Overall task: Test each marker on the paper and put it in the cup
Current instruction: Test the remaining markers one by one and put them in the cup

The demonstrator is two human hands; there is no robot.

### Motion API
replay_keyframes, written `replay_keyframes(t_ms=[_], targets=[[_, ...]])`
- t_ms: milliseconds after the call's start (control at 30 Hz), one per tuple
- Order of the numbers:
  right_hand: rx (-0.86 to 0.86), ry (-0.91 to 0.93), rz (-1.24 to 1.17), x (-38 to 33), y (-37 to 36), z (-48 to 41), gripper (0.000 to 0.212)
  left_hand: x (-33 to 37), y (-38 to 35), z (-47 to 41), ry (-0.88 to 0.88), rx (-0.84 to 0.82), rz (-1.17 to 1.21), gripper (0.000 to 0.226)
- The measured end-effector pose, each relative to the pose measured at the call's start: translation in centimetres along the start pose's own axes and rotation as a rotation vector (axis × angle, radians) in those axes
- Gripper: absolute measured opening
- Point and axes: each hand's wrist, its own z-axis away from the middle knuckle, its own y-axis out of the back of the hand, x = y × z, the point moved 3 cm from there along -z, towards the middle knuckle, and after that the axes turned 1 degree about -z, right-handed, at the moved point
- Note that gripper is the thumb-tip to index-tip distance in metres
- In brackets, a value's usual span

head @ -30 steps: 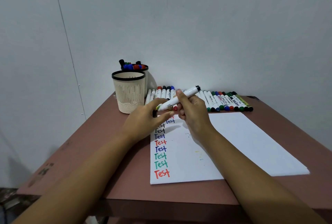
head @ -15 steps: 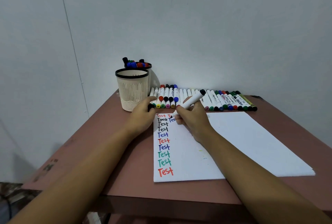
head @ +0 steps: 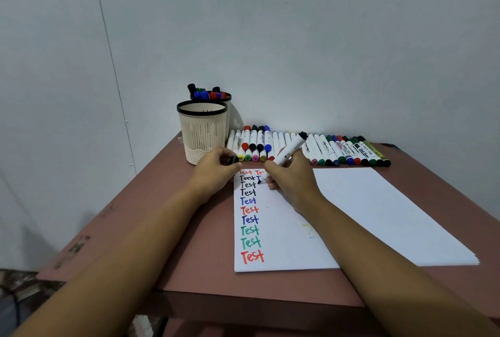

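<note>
My right hand (head: pixel 293 178), center frame, pinches a white marker (head: pixel 291 150) between thumb and curled fingers. The barrel tilts toward upper right with its black end on top, and the dark tip is down on the paper (head: pixel 378 215), beside the second line of the "Test" words (head: pixel 250 219), where a short dark stroke shows. The heel of this hand rests on the sheet. My left hand (head: pixel 216 170), just left of it, has its fingers curled around a small black cap (head: pixel 233 159) and sits at the paper's upper left corner. I cannot tell whether it touches the sheet. The words run down the paper's left edge in red, black, blue and green; the rest of the sheet is mostly blank. Behind both hands a row of markers (head: pixel 338 150) lies side by side along the table's far edge. The front cup (head: pixel 203 134), cream with a black rim, stands upright left of the row, near my left hand. The rear cup (head: pixel 226 98) is just behind it, with marker caps sticking out. The brown table (head: pixel 189 242) sits against a pale wall (head: pixel 297 39).
</note>
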Motion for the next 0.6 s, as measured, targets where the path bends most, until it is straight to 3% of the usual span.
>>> replay_keyframes(t_ms=[600], targets=[[-0.019, 0.053, 0.057, 0.16, -0.16, 0.01, 0.023, -0.19, -0.06, -0.05, -0.004, -0.016, 0.013, 0.020]])
